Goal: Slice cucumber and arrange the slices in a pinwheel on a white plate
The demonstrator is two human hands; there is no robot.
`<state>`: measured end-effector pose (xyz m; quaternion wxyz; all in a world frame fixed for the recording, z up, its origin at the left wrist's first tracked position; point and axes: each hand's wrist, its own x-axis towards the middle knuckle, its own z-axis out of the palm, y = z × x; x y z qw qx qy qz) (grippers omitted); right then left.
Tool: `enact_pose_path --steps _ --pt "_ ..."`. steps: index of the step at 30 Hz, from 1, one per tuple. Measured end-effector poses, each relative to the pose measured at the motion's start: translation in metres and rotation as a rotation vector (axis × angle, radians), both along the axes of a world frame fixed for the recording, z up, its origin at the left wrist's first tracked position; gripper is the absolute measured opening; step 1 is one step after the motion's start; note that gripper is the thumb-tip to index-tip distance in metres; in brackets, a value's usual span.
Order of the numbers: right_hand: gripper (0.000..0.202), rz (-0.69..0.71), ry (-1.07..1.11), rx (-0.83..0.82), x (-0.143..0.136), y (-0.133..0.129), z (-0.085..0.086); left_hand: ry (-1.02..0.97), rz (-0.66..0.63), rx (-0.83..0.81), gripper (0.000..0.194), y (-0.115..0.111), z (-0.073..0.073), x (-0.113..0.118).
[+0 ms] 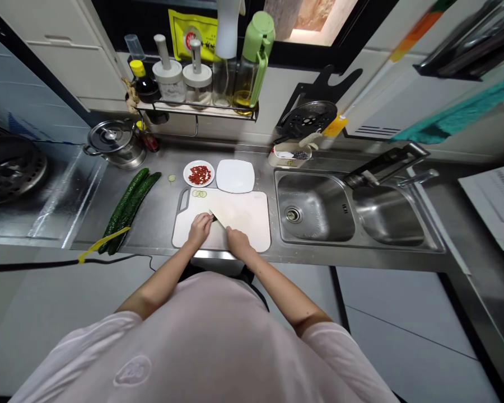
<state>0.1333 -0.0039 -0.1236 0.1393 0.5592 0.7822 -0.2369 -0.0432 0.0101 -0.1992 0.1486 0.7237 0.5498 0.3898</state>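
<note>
On the white cutting board (252, 221), my right hand (237, 244) is wrapped round the handle of a kitchen knife, its pale blade (219, 217) slanting up to the left. My left hand (200, 229) is closed, its fingertips beside the blade on a small dark green piece of cucumber (215, 219), mostly hidden by fingers and knife. Several thin cucumber slices (199, 193) lie at the board's upper left. Behind the board stand a plate of chopped red pieces (200, 174) and a white square plate (235, 176). Two whole cucumbers (130, 204) rest to the left.
A double sink (315, 207) adjoins the board on the right. At the back left stands a lidded steel pot (116, 143). Above hangs a shelf (193, 109) of jars and bottles. A cable with a yellow tie (103, 244) crosses the counter's front edge. One slice (172, 178) lies on the counter.
</note>
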Motion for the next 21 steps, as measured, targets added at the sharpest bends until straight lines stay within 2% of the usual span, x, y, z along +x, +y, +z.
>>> enact_pose_path --steps 12,21 --pt "0.025 0.016 0.033 0.05 -0.027 0.026 0.005 0.004 -0.004 0.003 0.02 0.0 0.001 0.0" --pt "0.025 0.009 0.014 0.041 -0.022 0.02 0.005 0.003 -0.005 0.011 0.021 0.0 0.0 -0.001"
